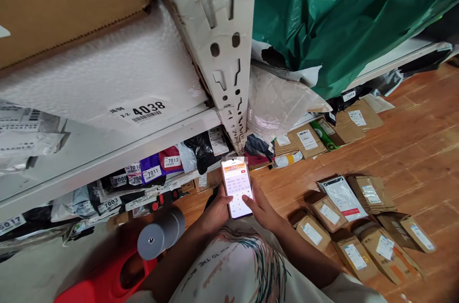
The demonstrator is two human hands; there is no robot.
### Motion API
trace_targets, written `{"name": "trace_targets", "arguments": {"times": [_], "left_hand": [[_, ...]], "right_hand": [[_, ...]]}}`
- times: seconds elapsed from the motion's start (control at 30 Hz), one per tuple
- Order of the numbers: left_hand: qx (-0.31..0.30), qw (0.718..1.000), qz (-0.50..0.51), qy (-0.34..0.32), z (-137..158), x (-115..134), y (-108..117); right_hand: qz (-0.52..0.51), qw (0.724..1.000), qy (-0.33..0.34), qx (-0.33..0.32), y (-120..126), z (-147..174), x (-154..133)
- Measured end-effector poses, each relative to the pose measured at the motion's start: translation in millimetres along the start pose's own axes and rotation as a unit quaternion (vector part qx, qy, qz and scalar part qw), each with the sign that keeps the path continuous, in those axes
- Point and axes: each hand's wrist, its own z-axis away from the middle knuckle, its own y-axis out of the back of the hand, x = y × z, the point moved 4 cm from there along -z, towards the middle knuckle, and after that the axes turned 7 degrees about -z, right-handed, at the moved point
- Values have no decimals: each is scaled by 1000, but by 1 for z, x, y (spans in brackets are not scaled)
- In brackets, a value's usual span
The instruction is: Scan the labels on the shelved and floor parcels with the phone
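A smartphone [236, 188] is held upright in front of my body, its lit screen showing a number keypad below an orange banner. My left hand [218, 210] wraps round the phone's left edge, with the thumb over the lower left of the screen. On the other side, my right hand [261, 205] grips the right edge, its thumb on or just above the keypad. The fingers behind the phone are hidden. Just beyond the phone's top stands the perforated white shelf post [229, 97].
Shelves on the left hold labelled parcels [152, 174] and a white package marked 4038 [107, 83]. A green plastic bag [344, 11] overhangs the right shelf. Several cardboard boxes [355, 255] lie on the wooden floor [419, 150]. Lower left is a red plastic object [103, 276] beside grey discs [152, 241].
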Motion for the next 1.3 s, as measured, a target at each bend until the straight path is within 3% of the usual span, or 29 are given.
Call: {"name": "trace_targets", "arguments": {"times": [0.17, 0.4, 0.93, 1.1, 1.3], "left_hand": [[-33, 999, -1, 26, 5, -2, 6], [-26, 990, -97, 96, 11, 1, 18], [65, 989, -108, 80, 5, 0, 17], [48, 994, -66, 72, 5, 0, 18], [41, 992, -92, 76, 5, 2, 17]], "right_hand": [[35, 999, 28, 18, -1, 2, -5], [-36, 999, -5, -8, -10, 3, 1], [-156, 984, -81, -5, -11, -3, 15], [-202, 976, -84, 2, -11, -5, 21], [-239, 967, -90, 14, -11, -6, 23]]}}
